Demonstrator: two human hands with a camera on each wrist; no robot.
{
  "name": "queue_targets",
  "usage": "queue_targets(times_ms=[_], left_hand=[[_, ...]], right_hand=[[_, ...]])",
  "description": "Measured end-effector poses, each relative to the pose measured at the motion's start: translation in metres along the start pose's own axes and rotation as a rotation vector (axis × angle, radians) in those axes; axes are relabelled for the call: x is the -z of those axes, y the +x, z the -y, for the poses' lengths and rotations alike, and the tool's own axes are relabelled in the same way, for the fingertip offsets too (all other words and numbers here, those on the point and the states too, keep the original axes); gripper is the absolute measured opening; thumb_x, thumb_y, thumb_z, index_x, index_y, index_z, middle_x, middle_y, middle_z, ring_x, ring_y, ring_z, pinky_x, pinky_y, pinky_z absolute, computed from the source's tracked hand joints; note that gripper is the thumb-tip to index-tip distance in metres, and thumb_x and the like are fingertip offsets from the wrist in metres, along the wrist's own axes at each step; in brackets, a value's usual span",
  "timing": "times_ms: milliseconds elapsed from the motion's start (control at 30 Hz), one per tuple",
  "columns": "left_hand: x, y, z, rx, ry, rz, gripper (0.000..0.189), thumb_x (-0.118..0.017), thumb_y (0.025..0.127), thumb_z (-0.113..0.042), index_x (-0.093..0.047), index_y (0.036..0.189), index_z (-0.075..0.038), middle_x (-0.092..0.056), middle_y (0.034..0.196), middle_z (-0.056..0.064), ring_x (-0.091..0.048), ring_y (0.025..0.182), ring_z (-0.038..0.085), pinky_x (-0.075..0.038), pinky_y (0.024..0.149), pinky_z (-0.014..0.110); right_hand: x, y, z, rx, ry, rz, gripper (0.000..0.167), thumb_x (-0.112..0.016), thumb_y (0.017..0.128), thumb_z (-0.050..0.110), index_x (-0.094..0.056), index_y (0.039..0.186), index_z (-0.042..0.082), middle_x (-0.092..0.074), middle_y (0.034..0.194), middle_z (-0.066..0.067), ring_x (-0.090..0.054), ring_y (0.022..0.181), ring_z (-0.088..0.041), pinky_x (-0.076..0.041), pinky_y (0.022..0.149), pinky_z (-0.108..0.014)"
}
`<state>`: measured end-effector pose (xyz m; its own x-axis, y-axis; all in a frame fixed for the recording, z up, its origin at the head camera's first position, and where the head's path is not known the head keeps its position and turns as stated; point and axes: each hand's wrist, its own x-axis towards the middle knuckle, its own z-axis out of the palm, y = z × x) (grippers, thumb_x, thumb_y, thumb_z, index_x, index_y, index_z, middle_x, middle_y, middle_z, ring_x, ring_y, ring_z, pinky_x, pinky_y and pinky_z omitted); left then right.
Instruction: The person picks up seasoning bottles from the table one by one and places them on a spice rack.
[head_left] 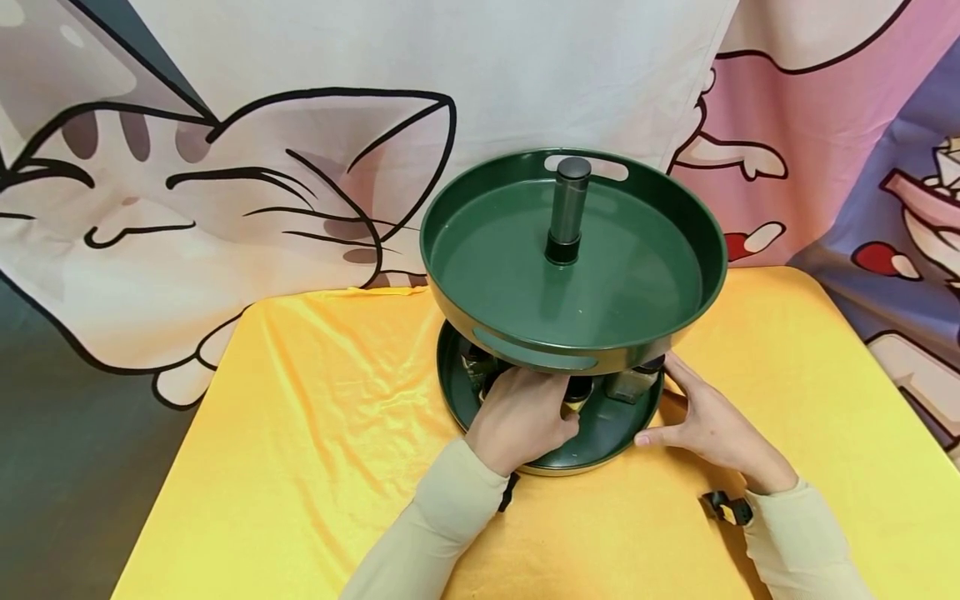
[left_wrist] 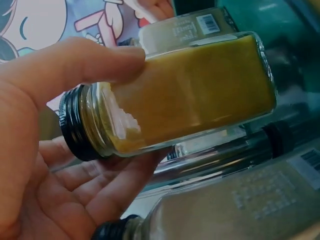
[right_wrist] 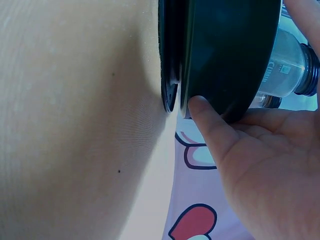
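My left hand reaches under the upper tray of a green two-tier turntable. In the left wrist view it grips a square glass spice jar of yellow-brown powder, thumb on the near side and fingers behind. The jar has a black lid. My right hand is at the right edge of the lower tray; its thumb touches the outer wall in the right wrist view, with the fingers spread apart. Another jar stands on that tray near the right hand. Much of the lower tier is hidden by the upper tray.
A dark post rises through the upper tray, whose rim has cut-out handles. More jars surround the held one. The turntable stands on a yellow cloth, in front of a cartoon-printed curtain.
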<state>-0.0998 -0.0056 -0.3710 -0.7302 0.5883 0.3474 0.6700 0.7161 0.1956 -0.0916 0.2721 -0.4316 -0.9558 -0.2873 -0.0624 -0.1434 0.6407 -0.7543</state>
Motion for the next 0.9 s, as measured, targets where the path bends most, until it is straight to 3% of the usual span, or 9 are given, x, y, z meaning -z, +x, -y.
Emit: queue_targets(times_ms=[233,367,467,600,733,800,900], left_hand=[[-0.0038,0.0026,-0.0006,0.027,0.047,0.052,0.033,-0.077,0.079,-0.018,-0.065,0.109,-0.015,-0.034,0.061,-0.007,-0.032,0.052,0.011,-0.026,0.047,0.026],[-0.0063,0.0047,-0.0016,0.026,0.073,0.070,0.020,-0.077,0.079,-0.020,-0.058,0.086,-0.019,-0.032,0.059,-0.007,-0.029,0.051,0.011,-0.025,0.045,0.026],[-0.0079,0.0047,-0.0025,0.032,0.091,0.086,0.030,-0.076,0.079,-0.020,-0.047,0.072,-0.021,-0.032,0.059,-0.007,-0.028,0.051,0.011,-0.024,0.044,0.025],[-0.0098,0.0037,-0.0029,0.033,0.118,0.080,0.036,-0.075,0.080,-0.019,-0.042,0.065,-0.022,-0.032,0.060,-0.006,-0.029,0.050,0.011,-0.024,0.043,0.025],[-0.0101,0.0038,-0.0034,0.034,0.133,0.078,0.024,-0.075,0.083,-0.022,-0.053,0.073,-0.021,-0.034,0.059,-0.006,-0.034,0.050,0.011,-0.028,0.042,0.025],[-0.0096,0.0035,-0.0039,0.036,0.138,0.084,0.015,-0.076,0.085,-0.024,-0.062,0.085,-0.020,-0.034,0.060,-0.007,-0.038,0.051,0.011,-0.030,0.042,0.025],[-0.0097,0.0020,-0.0033,0.026,0.143,0.075,0.018,-0.075,0.087,-0.025,-0.067,0.101,-0.018,-0.035,0.058,-0.007,-0.040,0.051,0.011,-0.032,0.042,0.025]], right_hand=[[0.0011,0.0002,-0.0003,-0.004,-0.005,0.004,0.125,-0.090,0.072,0.041,-0.006,0.163,0.026,-0.008,0.168,-0.008,-0.017,0.149,-0.043,-0.025,0.109,-0.069],[0.0020,0.0002,0.0000,-0.006,-0.003,0.008,0.125,-0.090,0.072,0.041,-0.006,0.163,0.026,-0.008,0.168,-0.008,-0.017,0.150,-0.043,-0.024,0.109,-0.068],[0.0021,0.0009,-0.0002,-0.001,-0.006,0.007,0.124,-0.090,0.072,0.041,-0.006,0.163,0.026,-0.009,0.168,-0.007,-0.017,0.150,-0.042,-0.024,0.110,-0.067],[0.0019,0.0012,-0.0005,0.002,-0.011,0.006,0.124,-0.090,0.072,0.041,-0.007,0.163,0.026,-0.009,0.168,-0.008,-0.017,0.150,-0.042,-0.024,0.110,-0.067],[0.0023,0.0012,-0.0001,-0.001,-0.007,0.008,0.124,-0.091,0.072,0.040,-0.007,0.163,0.027,-0.010,0.168,-0.008,-0.017,0.150,-0.043,-0.024,0.109,-0.068],[0.0022,0.0015,0.0000,0.000,-0.005,0.009,0.124,-0.091,0.072,0.039,-0.007,0.163,0.028,-0.010,0.168,-0.008,-0.017,0.150,-0.043,-0.025,0.109,-0.068],[0.0020,0.0021,0.0001,0.003,-0.006,0.008,0.124,-0.091,0.072,0.038,-0.007,0.163,0.027,-0.010,0.168,-0.008,-0.017,0.150,-0.043,-0.025,0.109,-0.069]])
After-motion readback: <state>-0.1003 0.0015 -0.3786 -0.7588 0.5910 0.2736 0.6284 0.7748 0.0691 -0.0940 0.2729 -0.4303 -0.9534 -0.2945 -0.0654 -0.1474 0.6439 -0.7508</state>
